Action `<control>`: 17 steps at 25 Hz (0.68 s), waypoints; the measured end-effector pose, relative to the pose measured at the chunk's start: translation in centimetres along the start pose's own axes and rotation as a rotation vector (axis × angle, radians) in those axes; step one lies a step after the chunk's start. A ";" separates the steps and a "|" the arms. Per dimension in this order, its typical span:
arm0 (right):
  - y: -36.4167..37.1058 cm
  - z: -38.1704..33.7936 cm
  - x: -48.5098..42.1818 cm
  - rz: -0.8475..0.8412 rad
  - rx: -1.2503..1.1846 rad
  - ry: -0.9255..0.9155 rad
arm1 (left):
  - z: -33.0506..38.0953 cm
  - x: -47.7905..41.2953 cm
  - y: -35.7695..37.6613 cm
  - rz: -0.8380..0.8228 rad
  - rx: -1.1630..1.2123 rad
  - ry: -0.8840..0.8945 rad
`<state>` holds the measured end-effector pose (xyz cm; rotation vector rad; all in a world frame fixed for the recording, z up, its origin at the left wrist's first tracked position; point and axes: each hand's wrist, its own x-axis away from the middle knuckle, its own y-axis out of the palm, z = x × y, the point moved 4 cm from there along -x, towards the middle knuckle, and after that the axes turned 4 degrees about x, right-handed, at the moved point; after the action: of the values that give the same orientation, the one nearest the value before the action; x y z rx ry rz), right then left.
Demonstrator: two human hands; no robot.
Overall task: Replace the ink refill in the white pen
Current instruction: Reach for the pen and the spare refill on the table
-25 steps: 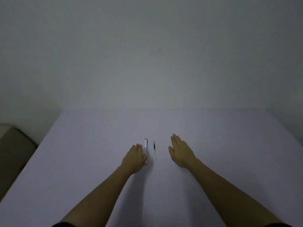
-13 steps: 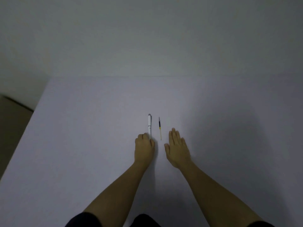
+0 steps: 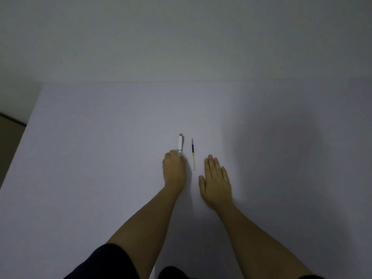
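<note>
A white pen (image 3: 180, 145) with a grey end lies on the white table (image 3: 100, 158), pointing away from me. My left hand (image 3: 174, 170) has its fingers curled over the pen's near end, which is hidden under them. Just to the right, a thin ink refill (image 3: 193, 154) lies parallel to the pen, dark at the far end and clear at the near end. Flat on the table to the right of the refill rests my right hand (image 3: 215, 181), palm down, fingers together, not touching the refill.
The table's left edge (image 3: 22, 133) drops off to a brown floor (image 3: 10, 137). The far edge meets a plain wall (image 3: 181, 37). A large shadow (image 3: 281, 141) falls on the table's right side.
The view has tilted down, so the table fills more of it. My left hand slid back to the pen's near end and its fingers curled over it. My right hand drew back slightly.
</note>
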<state>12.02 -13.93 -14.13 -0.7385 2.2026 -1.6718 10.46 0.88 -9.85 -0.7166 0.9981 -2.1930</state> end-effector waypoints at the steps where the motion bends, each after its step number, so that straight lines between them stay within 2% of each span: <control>1: 0.0 0.1 0.0 -0.026 -0.002 -0.001 | -0.2 0.1 -0.2 0.001 0.028 -0.022; 5: -0.2 0.4 -0.5 -0.171 -0.076 -0.005 | -2.3 2.4 -2.0 -0.046 0.250 0.007; 7: -1.8 0.0 -0.8 -0.236 -0.351 0.077 | -3.4 4.2 -3.0 -0.117 0.331 0.043; 9: -4.6 -0.2 -0.9 -0.173 -0.719 0.237 | -3.8 6.1 -3.9 -0.226 0.345 0.110; 11: -7.4 -0.6 -0.2 -0.114 -0.891 0.270 | -3.5 8.0 -4.5 -0.342 0.318 0.248; 13: -9.5 -1.4 1.3 -0.104 -0.906 0.184 | -2.9 9.7 -5.2 -0.374 0.271 0.376; 17: -11.2 -2.2 4.5 -0.024 -0.876 0.130 | -1.6 11.0 -6.3 -0.218 0.012 0.551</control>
<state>9.74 -16.85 -2.49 -0.8443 3.0237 -0.6994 0.16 -2.94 -3.33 -0.2154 1.2115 -2.6602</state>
